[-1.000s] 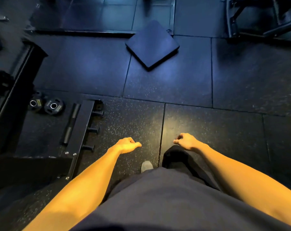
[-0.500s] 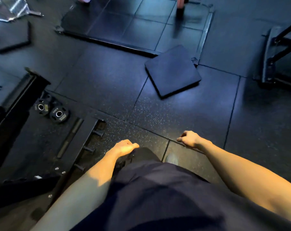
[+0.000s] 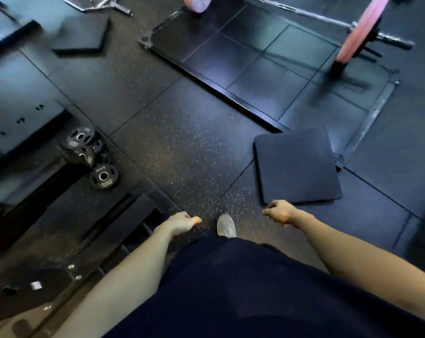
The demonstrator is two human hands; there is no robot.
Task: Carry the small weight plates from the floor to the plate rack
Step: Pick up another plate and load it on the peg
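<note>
plates (image 3: 92, 158) lie clustered on the floor, ahead to our left (count unclear in the blur) | left hand (image 3: 182, 222) and right hand (image 3: 278, 212) loosely curled, holding nothing | step: approach, we judge | next: stoop left, grip one plate | rack (image 3: 89, 242) probably beside the left hand

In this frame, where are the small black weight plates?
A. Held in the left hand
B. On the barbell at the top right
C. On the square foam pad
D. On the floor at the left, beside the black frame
D: the small weight plates lie clustered on the floor at the left, while the left hand and right hand both hold nothing.
</note>
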